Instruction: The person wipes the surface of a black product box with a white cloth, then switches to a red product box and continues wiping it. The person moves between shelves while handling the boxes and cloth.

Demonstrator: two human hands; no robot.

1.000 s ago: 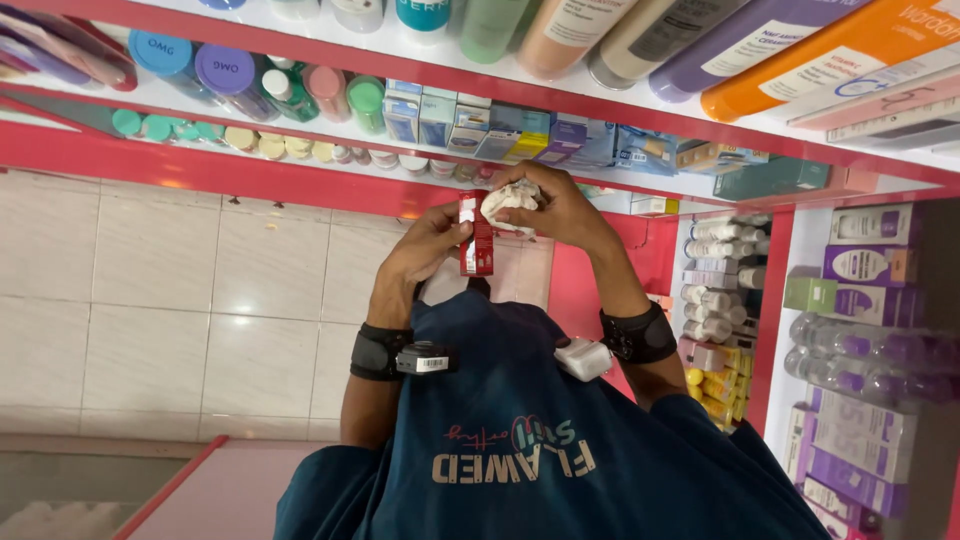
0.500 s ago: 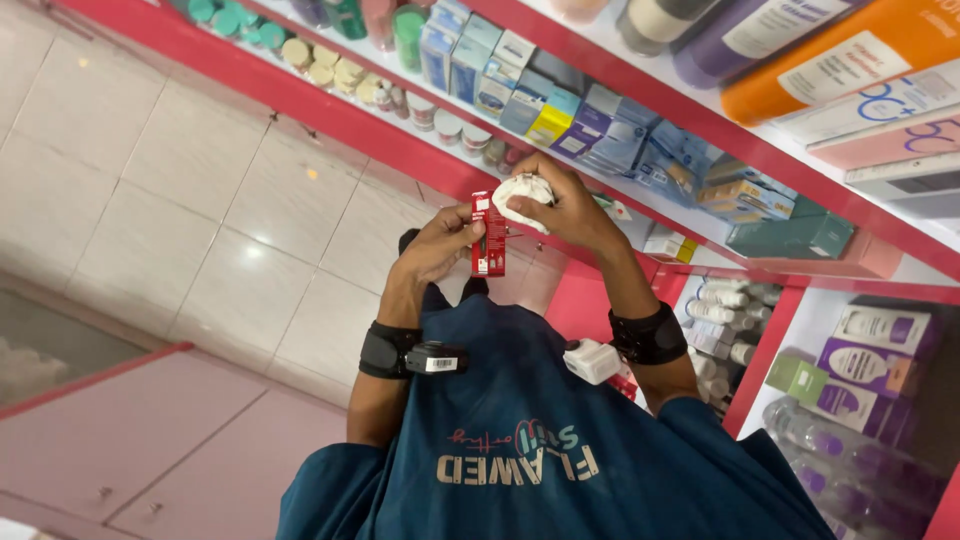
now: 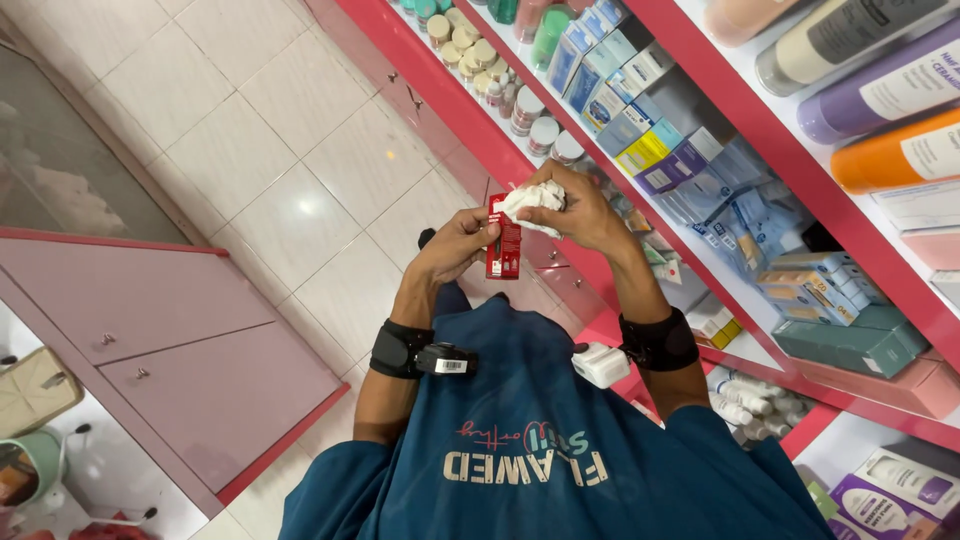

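Note:
My left hand (image 3: 455, 243) holds a small red box (image 3: 504, 242) upright in front of my chest. A crumpled white cloth (image 3: 532, 203) is bunched in my right hand (image 3: 580, 210) and presses on the top of the red box. Both wrists carry black bands, the right one with a small white device (image 3: 601, 364). The two hands are held together beside a pink shelf unit (image 3: 780, 155) full of boxed and bottled products.
The pink shelves run along the right with small jars (image 3: 470, 55), blue and purple boxes (image 3: 690, 165) and large bottles (image 3: 890, 85). White tiled floor (image 3: 260, 140) lies below. A pink cabinet with drawers (image 3: 170, 320) stands at the left.
My view has swung, so the shelves now sit at the right and the floor at the left. The hands stay together on the red box and cloth.

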